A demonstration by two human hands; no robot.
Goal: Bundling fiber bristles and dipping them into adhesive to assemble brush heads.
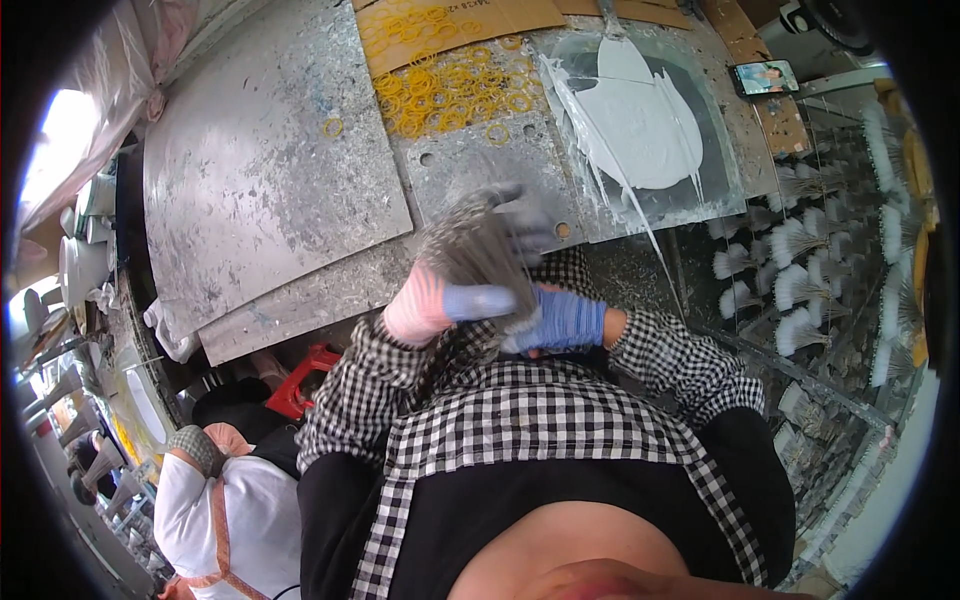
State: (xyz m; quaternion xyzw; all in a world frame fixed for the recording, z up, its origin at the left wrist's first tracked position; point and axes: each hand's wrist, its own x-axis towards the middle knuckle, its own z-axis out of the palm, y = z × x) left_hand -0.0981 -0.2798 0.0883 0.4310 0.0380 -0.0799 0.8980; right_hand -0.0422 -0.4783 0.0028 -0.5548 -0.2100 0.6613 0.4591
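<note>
A bundle of thin grey strands [480, 248], smeared by motion, lies between my two gloved hands in front of my checked apron. My left hand [440, 280], in a pink, blue and grey glove, reaches around the bundle, thumb below and blurred fingers above. Closed at its lower end is my right hand [565, 320], in a blue striped glove; its fingertips are partly hidden. Past the hands, white paste [640, 130] is spread on a flat plate [725, 165], with a spatula [612, 25] at its far edge. A thin paste-coated rod [640, 215] slants over the plate's near edge.
Many yellow rubber bands [440, 95] lie on the bench beside cardboard [480, 25]. A grey metal sheet [270, 150] covers the left side. At right stand a phone [767, 78] and racks of white-tipped bundles [800, 250]. Another person [235, 500] sits at lower left near a red stool [303, 380].
</note>
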